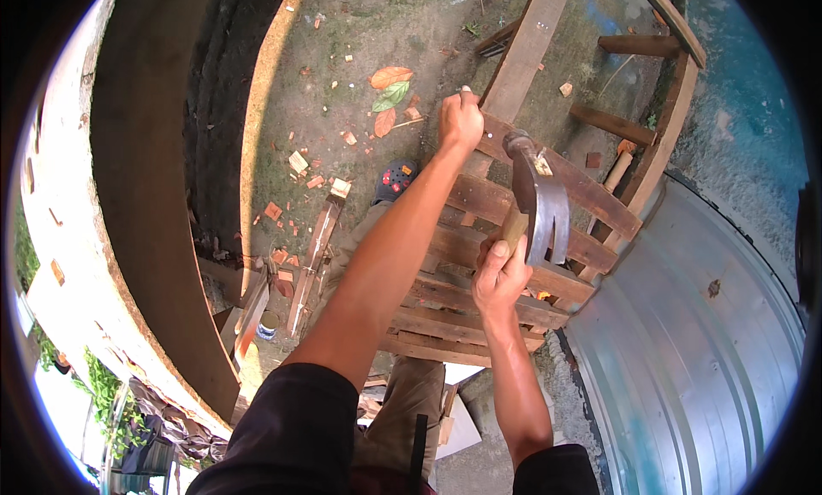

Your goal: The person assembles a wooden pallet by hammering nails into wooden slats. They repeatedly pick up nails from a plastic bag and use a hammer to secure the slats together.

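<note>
My right hand point(501, 277) is wrapped round the wooden handle of a claw hammer point(548, 205). The hammer's dark metal head is raised above a wooden frame, its rounded face toward the far side and its claw toward me. My left hand point(461, 122) is closed at the left end of a brown wooden slat point(591, 187), its fingertips partly hidden. A small pale spot, perhaps a nail head, shows on the slat beside that hand. More slats point(467, 248) lie side by side nearer to me, and a long plank point(527, 50) runs away from the slat's end.
A curved wooden side rail with short crosspieces point(638, 45) rises at the far right. Corrugated metal sheet point(685, 324) borders the right. Wood chips and leaves point(391, 77) litter the concrete. A narrow timber point(315, 264) lies left of my arm, near a small can point(268, 325). A large board edge point(257, 110) stands left.
</note>
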Demonstrator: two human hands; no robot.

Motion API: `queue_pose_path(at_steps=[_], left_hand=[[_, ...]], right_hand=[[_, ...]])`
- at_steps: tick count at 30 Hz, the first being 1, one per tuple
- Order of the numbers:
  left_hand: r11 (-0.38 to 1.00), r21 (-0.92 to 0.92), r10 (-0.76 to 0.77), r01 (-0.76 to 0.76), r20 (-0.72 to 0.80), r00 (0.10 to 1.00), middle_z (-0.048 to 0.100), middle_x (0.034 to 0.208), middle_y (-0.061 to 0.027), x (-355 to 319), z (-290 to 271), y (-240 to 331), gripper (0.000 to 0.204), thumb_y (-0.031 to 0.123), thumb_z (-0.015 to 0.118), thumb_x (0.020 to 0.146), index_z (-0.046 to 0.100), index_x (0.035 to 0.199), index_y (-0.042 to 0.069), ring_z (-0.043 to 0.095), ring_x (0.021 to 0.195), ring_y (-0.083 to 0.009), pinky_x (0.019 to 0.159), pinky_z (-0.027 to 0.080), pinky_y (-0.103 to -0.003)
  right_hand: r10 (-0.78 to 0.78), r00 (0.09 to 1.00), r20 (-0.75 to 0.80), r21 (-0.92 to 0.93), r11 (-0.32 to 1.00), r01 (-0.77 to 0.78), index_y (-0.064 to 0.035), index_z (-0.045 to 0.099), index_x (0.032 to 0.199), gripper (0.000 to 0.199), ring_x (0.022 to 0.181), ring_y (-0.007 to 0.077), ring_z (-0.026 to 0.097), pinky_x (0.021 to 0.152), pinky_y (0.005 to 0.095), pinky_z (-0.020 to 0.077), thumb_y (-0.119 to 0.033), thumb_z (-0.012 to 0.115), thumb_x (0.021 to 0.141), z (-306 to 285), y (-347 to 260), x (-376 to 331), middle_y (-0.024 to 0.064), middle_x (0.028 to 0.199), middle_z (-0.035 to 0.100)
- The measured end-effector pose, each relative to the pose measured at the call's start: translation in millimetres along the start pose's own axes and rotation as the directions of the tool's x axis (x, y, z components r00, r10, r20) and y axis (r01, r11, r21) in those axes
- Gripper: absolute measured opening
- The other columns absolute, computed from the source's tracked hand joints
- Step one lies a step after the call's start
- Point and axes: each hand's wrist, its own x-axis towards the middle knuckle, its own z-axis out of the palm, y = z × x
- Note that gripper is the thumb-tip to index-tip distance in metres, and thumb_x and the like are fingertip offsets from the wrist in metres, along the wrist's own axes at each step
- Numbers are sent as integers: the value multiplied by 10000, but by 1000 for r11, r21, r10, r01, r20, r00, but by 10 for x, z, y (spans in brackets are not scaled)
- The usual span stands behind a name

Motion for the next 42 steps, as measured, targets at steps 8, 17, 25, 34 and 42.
queue_pose_path(at_steps=[8, 17, 25, 34, 42], left_hand=[[999, 22, 31, -31, -9, 999, 714, 999, -285, 31, 35, -16, 550, 333, 362, 1032, 764, 954, -35, 657, 1000, -475, 919, 485, -494], [998, -58, -22, 21, -14, 1000, 719, 963, -279, 97, 26, -99, 529, 321, 382, 1024, 772, 938, -26, 669, 961, -468, 900, 497, -477], [999, -44, -14, 13, -22, 1000, 713, 978, -293, -66, 4, 56, 529, 305, 370, 1030, 776, 946, -25, 665, 977, -472, 913, 496, -487], [997, -60, -55, 52, -47, 997, 714, 965, -292, -38, 17, 22, 523, 318, 395, 1022, 784, 912, -13, 677, 975, -459, 914, 499, -480], [990, -117, -81, 80, 1, 997, 730, 1029, -267, 8, 101, -86, 524, 333, 400, 1025, 780, 964, -22, 683, 1018, -440, 930, 498, -457]], right_hand=[[157, 987, 12, -31, 987, -157, 2, 555, 897, 433, 519, 122, 462, 501, 335, 403, -396, 533, 1064, 36, -85, 233, 45, 620, 532], [191, 963, 193, -161, 974, -161, 47, 583, 1032, 161, 634, 406, 645, 572, 440, 494, -97, 602, 964, -9, 101, 138, 263, 902, 652], [150, 981, 122, -212, 970, -122, -17, 533, 950, 466, 516, 80, 439, 476, 260, 347, -448, 423, 1091, 47, 138, 126, 12, 633, 505], [-37, 999, 41, -97, 994, 40, -16, 511, 910, 486, 504, 91, 480, 458, 272, 372, -467, 451, 1080, 97, 123, 244, 30, 598, 505], [60, 998, 5, 65, 996, -60, -38, 503, 940, 462, 530, 66, 455, 472, 241, 370, -477, 457, 1078, -148, 54, 45, 17, 658, 512]])
